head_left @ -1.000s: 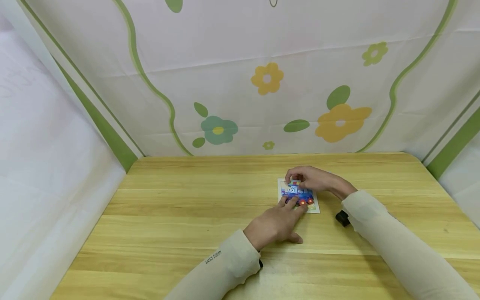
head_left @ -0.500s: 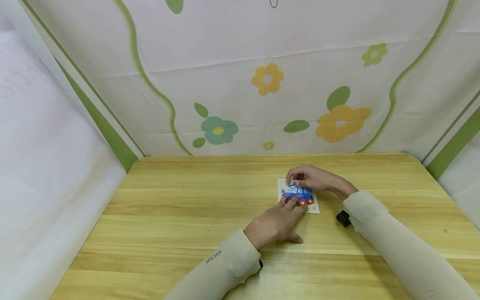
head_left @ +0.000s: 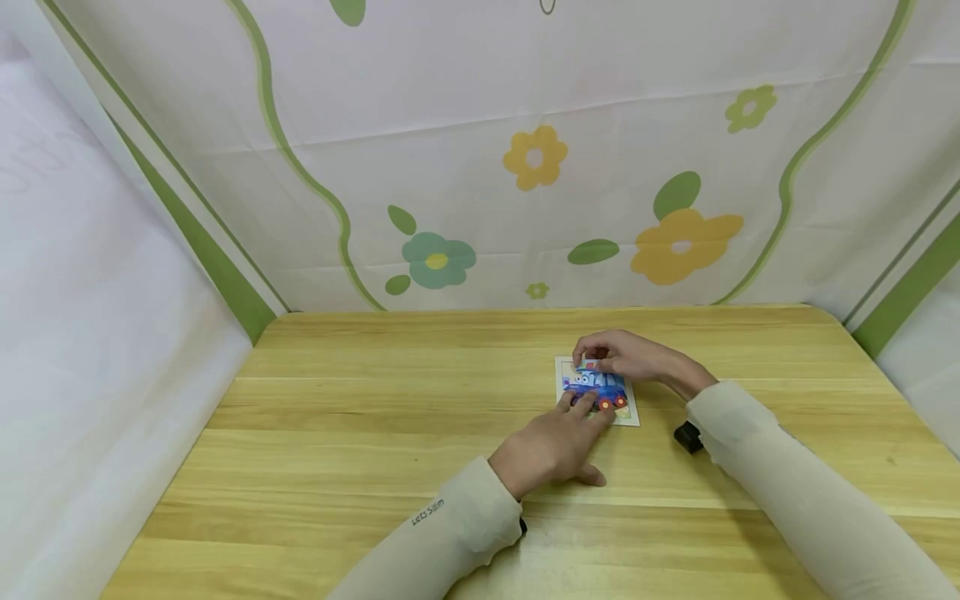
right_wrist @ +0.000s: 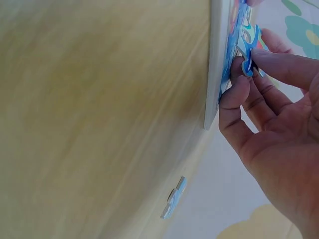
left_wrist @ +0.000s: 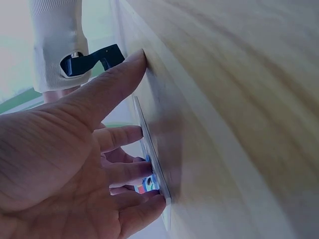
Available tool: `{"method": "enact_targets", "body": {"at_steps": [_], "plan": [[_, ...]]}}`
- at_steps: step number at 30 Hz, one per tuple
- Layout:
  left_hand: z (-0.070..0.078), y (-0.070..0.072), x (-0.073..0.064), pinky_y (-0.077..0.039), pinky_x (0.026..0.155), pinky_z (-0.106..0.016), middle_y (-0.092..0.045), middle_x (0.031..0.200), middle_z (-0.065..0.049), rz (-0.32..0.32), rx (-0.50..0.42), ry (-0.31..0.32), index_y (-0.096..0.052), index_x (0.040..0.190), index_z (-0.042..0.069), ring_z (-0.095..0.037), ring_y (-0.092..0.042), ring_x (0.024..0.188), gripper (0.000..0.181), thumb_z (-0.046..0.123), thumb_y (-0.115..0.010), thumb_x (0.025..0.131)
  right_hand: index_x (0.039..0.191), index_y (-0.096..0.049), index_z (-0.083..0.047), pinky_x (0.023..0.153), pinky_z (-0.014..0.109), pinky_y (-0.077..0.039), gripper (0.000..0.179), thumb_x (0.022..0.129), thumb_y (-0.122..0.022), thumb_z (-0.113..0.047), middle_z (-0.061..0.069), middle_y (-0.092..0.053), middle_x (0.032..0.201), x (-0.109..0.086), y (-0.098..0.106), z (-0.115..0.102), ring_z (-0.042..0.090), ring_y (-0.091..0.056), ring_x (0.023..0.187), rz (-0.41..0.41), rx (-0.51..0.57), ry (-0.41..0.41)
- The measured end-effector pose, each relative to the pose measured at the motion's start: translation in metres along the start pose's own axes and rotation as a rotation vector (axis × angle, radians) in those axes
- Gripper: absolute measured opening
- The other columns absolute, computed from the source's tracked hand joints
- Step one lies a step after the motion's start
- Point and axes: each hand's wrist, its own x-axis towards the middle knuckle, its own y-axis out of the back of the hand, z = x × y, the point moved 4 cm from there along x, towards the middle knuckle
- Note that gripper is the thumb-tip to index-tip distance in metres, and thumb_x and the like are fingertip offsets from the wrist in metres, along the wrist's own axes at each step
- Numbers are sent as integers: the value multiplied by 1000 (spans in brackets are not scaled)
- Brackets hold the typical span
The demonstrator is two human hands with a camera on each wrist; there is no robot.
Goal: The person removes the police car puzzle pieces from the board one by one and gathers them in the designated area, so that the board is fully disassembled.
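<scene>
A small picture puzzle (head_left: 634,410) in a white frame lies on the table, showing a blue cartoon car with red wheels. The fingertips of my left hand (head_left: 551,450) rest on its near edge, thumb spread out to the side. At the far edge, my right hand (head_left: 633,357) pinches a blue-and-white puzzle piece (right_wrist: 247,67) between thumb and fingers. In the right wrist view the piece is tilted against the puzzle's face; whether it sits in its slot is hidden by the fingers. The left wrist view shows the puzzle board (left_wrist: 158,172) edge-on under the left fingertips.
Another loose puzzle piece (right_wrist: 174,198) lies on the wooden table (head_left: 375,433), beyond the board in the right wrist view. A white cloth (head_left: 465,183) printed with flowers hangs behind the table's far edge. Black wrist devices sit at both cuffs.
The right fingers have shifted the pinched piece slightly, and a little more of the car's windows and roof shows. The left hand and the board stay where they were.
</scene>
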Motion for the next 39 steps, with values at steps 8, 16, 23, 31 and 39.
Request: {"method": "enact_targets", "body": {"at_steps": [8, 16, 23, 31, 39], "plan": [[1, 2, 0, -47, 117, -41, -22, 175, 1, 9, 7, 7, -35, 163, 32, -30, -28, 160, 87, 58, -75, 90, 110, -72, -12, 81, 35, -46, 33, 100, -49, 10, 11, -64, 101, 0, -1, 0, 24, -53, 91, 12, -16, -12], [2, 4, 2, -46, 118, -40, -23, 175, 0, 7, 32, 9, -36, 163, 31, -30, -29, 160, 88, 59, -76, 89, 109, -73, -13, 83, 35, -46, 34, 99, -49, 10, 10, -65, 103, 0, 0, 2, 24, -53, 95, 27, -20, 0], [3, 3, 3, -47, 117, -41, -24, 175, 0, 5, 37, 11, -37, 162, 32, -30, -30, 160, 88, 60, -76, 88, 109, -73, -13, 86, 38, -46, 32, 100, -51, 8, 10, -67, 108, -1, 1, 2, 26, -54, 98, 41, -15, 7], [2, 4, 1, -47, 117, -41, -23, 175, 0, 1, 19, 15, -37, 162, 33, -31, -29, 160, 87, 59, -77, 88, 115, -72, -11, 87, 38, -48, 28, 100, -54, 5, 10, -68, 110, -3, 4, 3, 24, -57, 97, 81, -15, 1], [2, 3, 1, -45, 119, -41, -23, 175, 2, -2, 2, 23, -36, 163, 34, -29, -28, 161, 89, 58, -77, 88, 117, -67, -6, 94, 41, -50, 21, 100, -59, 2, 8, -68, 109, -9, 11, 3, 22, -60, 101, 153, -49, 8]]}}
